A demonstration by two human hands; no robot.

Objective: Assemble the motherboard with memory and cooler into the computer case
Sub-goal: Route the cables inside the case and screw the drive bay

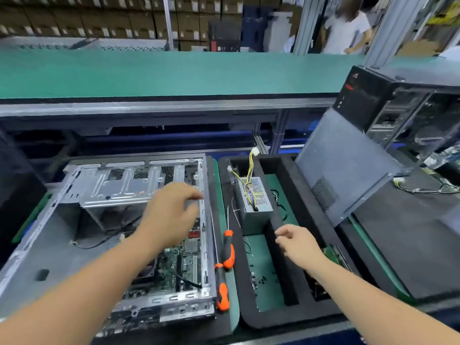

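Two orange-handled screwdrivers [227,250] lie beside a black foam tray [293,317] with a power supply [256,202] in it; green conveyor belt [174,73] runs behind, cardboard boxes [99,18] stacked beyond.

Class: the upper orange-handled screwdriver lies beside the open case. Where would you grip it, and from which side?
Grip the upper screwdriver round its thick orange-and-black handle, coming from above. It lies flat with its thin shaft pointing away, and the right hand, hovering over the foam tray, is probably the handier of the two hands.

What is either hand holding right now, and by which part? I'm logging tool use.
Nothing. The left hand hovers over the computer case, the right hand over the foam tray, fingers loosely curled.
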